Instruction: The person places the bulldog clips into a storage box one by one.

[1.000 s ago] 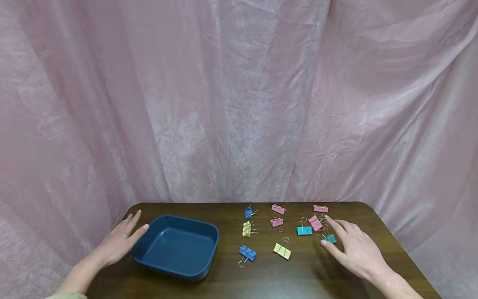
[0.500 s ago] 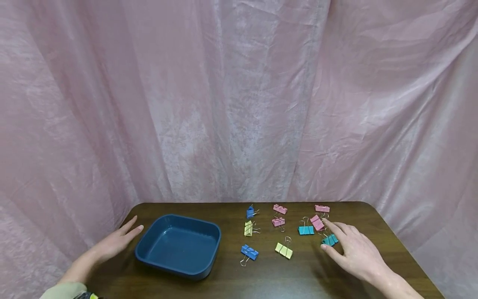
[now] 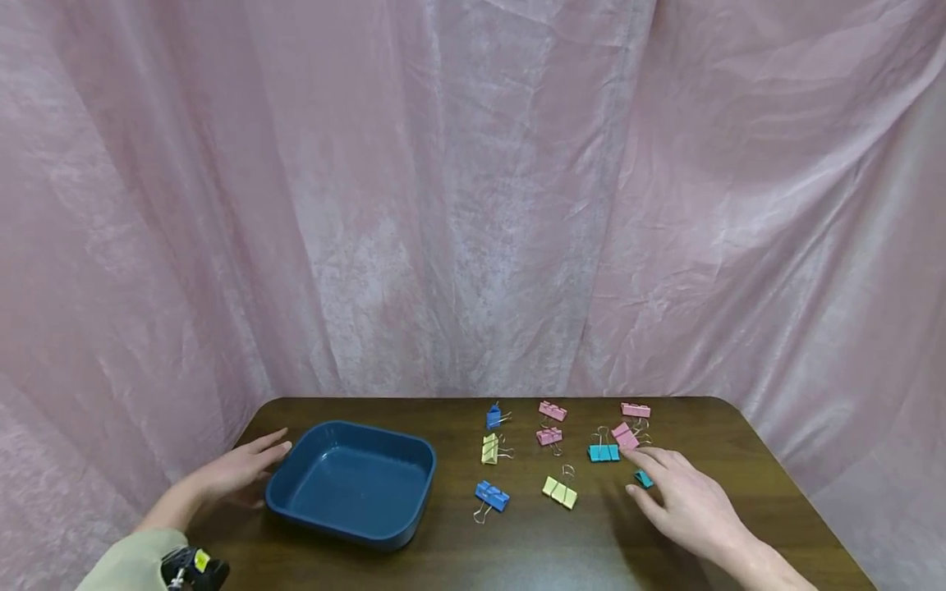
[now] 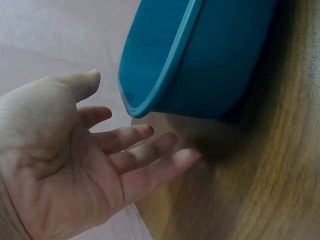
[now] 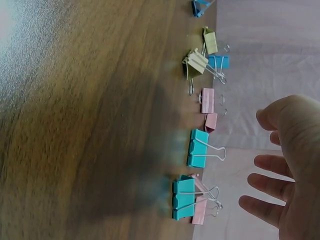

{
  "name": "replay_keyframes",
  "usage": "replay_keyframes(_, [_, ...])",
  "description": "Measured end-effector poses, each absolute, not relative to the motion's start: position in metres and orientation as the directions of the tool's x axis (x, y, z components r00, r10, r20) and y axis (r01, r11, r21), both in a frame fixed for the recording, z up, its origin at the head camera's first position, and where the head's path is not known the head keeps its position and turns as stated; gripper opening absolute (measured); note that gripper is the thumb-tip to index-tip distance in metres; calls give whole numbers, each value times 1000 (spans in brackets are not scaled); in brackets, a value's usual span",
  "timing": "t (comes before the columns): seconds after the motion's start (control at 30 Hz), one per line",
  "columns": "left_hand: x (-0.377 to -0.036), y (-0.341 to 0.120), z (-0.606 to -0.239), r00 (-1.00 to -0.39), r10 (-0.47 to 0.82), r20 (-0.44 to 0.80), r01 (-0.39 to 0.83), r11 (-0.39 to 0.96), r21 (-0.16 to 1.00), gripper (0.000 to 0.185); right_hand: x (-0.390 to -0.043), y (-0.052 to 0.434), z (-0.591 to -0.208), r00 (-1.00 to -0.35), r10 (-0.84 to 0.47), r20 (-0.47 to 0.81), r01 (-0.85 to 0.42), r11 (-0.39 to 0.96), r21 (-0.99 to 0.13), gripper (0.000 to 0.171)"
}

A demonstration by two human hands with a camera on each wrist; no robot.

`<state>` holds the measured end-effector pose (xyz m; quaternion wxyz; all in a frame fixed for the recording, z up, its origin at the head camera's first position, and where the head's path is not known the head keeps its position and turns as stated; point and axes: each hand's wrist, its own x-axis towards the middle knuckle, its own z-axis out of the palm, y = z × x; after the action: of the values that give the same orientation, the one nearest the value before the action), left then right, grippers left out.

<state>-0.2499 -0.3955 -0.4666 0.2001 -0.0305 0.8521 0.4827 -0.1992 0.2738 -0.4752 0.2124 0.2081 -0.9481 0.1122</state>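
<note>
While the head view is taking in the whole table [image 3: 517,558], the right hand [image 3: 687,497] is hovering by the nearer teal clip [image 3: 644,478], partly covering it, fingers parted and holding nothing; a pink clip [image 3: 625,435] is lying just past the index fingertip, with the farther teal clip [image 3: 603,453] lying beside it; the left hand [image 3: 236,472] is hovering at the left side of the blue tray [image 3: 351,484].

In the left wrist view, the left fingers are standing apart and slightly bent, a gap showing between them and the tray; steadying it would probably call for light, even contact on the wall.

In the right wrist view, the nearer teal clip is overlapping pink behind, whether touching I cannot tell; a good pinch would likely be taking its solid body, avoiding the wire handles [image 5: 197,192] and snagging neighbours.
</note>
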Motion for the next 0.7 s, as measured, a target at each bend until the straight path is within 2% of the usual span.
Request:
replay_keyframes(0.4, [-256,-390,-473,-895,161,-416,-302,468,830,74,-200,271,-478,-835,-322,446,-421,896,-141,48])
replay_keyframes(0.7, [-253,-390,-475,-882,233,-410,-293,411,863,64,-200,272,-486,-843,-316,436,-411,901,-142,51])
